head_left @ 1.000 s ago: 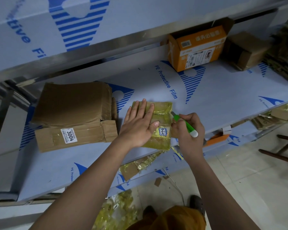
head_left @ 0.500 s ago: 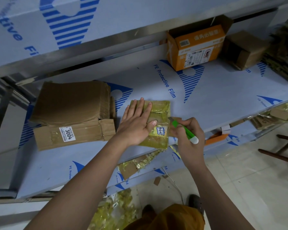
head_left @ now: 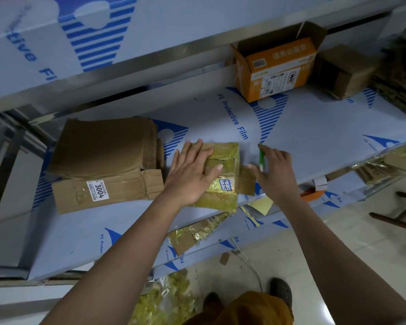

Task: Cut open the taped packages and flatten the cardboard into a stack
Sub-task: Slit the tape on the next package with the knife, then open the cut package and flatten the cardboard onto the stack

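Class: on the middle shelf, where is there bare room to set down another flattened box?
Bare shelf lies between the yellow-taped cardboard package and the open orange carton. It is crowded at the left, where the stack of flattened brown cardboard sits, and at the far right by brown boxes.

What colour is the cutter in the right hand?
Green, seen in the head view: the cutter held in the right hand.
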The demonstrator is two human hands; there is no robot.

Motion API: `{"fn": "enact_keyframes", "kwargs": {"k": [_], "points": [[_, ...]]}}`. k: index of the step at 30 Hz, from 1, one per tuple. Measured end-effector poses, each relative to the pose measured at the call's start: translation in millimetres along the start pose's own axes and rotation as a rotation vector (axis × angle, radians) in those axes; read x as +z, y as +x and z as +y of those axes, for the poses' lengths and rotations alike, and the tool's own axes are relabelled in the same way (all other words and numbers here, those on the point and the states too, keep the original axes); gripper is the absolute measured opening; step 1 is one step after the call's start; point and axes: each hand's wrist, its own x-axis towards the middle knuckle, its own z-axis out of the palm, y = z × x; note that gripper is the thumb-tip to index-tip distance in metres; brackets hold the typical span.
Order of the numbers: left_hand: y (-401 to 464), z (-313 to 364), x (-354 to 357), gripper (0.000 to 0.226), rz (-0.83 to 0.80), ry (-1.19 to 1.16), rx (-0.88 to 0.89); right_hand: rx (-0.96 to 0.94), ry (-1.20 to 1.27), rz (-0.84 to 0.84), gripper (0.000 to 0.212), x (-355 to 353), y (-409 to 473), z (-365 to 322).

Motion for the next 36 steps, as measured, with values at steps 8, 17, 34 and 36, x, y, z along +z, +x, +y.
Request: {"fn": "enact_keyframes", "kwargs": {"k": [8, 17, 34, 36], "points": [[-15.1, 13.9, -1.2, 0.11, 0.159, -0.298, -0.475, -0.05, 0.27, 0.051, 0.048, -22.6, 9.9, -28.7], [2.1, 12.1, -2.3, 0.074, 0.273, -0.882, -0.447, -0.058, 0.407, -0.017, 0.033, -32.7, 8.8, -92.3], [7.3, 4.0, -2.1, 0.056, 0.288, -0.867, -0.352, -0.109, -0.018, 0.106, 0.026, -20.1, -7.8, -101.0], [5.4, 4.0, -2.1, 0.057, 0.289, -0.86, -0.322, -0.066, 0.108, 0.139, 0.029, -25.6, -6.8, -92.0]]}}
